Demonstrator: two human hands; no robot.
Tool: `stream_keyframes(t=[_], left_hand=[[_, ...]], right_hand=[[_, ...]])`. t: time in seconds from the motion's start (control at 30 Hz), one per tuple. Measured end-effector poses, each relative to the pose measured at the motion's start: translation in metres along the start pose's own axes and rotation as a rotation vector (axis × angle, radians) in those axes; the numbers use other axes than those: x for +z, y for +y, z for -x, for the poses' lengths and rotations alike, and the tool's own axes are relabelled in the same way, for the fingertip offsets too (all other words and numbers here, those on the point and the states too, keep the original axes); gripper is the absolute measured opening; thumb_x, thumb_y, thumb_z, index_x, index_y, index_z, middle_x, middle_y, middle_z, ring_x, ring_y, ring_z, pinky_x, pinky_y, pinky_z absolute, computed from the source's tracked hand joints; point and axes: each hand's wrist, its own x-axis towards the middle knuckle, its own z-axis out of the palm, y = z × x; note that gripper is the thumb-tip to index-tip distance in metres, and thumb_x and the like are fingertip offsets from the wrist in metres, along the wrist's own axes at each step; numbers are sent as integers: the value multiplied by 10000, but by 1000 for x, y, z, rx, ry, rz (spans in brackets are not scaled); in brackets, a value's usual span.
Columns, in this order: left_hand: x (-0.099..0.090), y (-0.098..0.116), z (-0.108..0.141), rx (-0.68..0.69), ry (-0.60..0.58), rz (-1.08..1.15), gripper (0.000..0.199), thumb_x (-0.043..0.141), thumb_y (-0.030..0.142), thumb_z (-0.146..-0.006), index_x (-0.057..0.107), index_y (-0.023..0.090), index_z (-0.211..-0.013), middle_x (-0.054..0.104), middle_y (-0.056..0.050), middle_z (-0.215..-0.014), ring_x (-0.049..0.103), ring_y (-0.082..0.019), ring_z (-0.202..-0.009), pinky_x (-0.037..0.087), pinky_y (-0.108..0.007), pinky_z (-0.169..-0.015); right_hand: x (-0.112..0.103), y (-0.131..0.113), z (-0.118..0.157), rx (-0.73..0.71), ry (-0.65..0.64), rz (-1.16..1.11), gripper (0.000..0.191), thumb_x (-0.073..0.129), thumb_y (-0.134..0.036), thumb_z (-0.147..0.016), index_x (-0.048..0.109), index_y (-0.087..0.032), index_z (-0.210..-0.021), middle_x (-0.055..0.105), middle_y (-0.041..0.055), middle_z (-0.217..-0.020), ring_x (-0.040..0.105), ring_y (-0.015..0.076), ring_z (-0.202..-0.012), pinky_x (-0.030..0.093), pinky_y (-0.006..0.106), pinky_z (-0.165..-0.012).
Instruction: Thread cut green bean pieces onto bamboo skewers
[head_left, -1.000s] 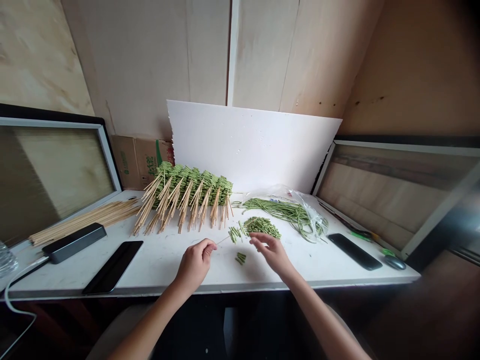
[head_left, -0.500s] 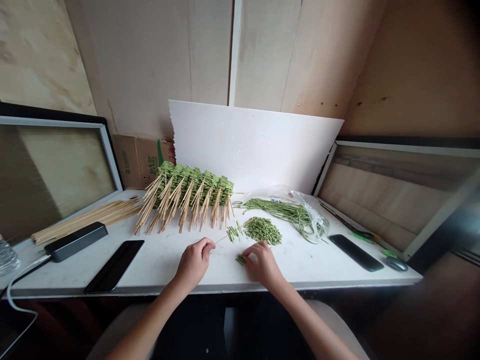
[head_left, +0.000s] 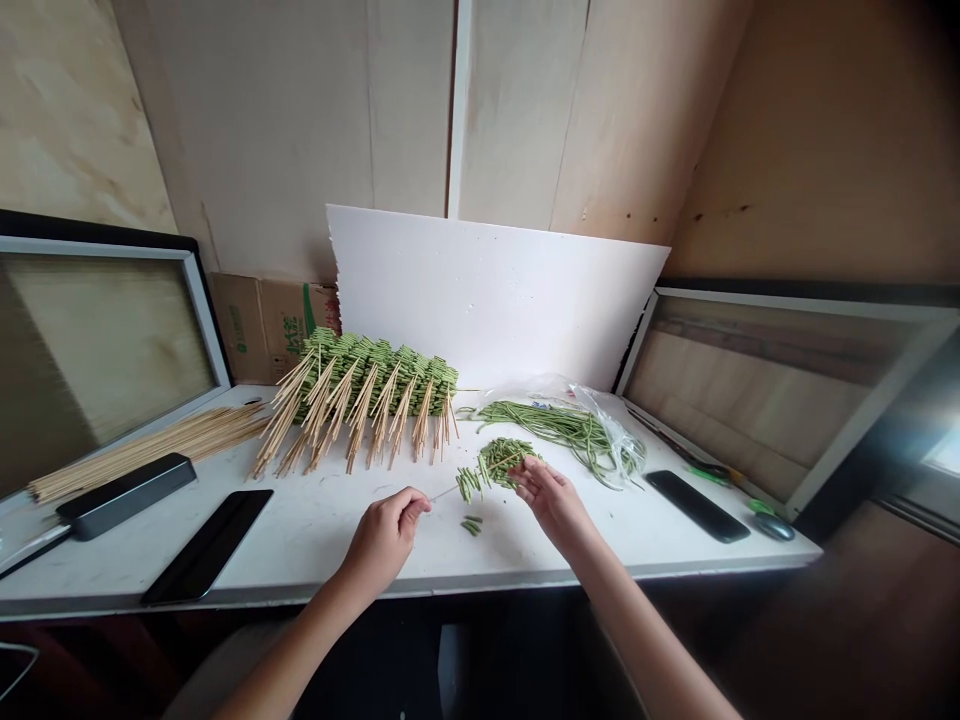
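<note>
My left hand (head_left: pixel 386 530) pinches the end of a thin skewer (head_left: pixel 444 493). Several short green bean pieces (head_left: pixel 469 484) are threaded crosswise along it, and its far end points at the pile of cut green beans (head_left: pixel 499 452). My right hand (head_left: pixel 553 497) is over the pile's right front edge, fingertips curled together; what lies between them I cannot make out. A few loose bean pieces (head_left: pixel 471 525) lie on the white table between my hands.
Stacked bean skewers (head_left: pixel 375 375) stand behind, handles forward. Bare bamboo skewers (head_left: pixel 150 450), a black box (head_left: pixel 127 495) and a phone (head_left: pixel 210 545) lie left. Long beans (head_left: pixel 555 422) in a plastic bag, another black phone (head_left: pixel 697 505) and a mouse (head_left: pixel 774 527) lie right.
My right hand has moved up and right from the loose bean pieces to the pile, uncovering those pieces. My left hand still holds the skewer in nearly the same place. The view has shifted slightly.
</note>
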Motion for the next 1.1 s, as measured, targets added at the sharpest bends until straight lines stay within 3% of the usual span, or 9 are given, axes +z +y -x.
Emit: stream_keyframes(t=[0.27, 0.47, 1.1], left_hand=[[3, 1, 2, 7, -15, -17, 325, 437, 374, -1031, 675, 207, -886, 710, -28, -745, 621, -177, -628, 429, -254, -605], [2, 2, 2, 22, -15, -19, 304, 455, 348, -1022, 688, 207, -887, 754, -44, -834, 653, -184, -681, 465, -268, -664], [4, -1, 3, 17, -14, -53, 290, 456, 323, -1017, 692, 213, -889, 760, -45, -823, 657, -189, -683, 465, -272, -674]], right_hand=[[5, -3, 5, -32, -36, -121, 294, 875, -437, -748, 793, -261, -968, 795, 64, -1040, 716, 278, -1103, 564, 390, -986], [7, -3, 7, 5, -35, -130, 314, 868, -434, -768, 778, -237, -996, 790, 82, -1083, 700, 288, -1146, 600, 356, -851], [12, -6, 12, -20, 22, -47, 279, 865, -451, -753, 794, -258, -942, 797, 57, -1063, 673, 282, -1180, 567, 285, -708]])
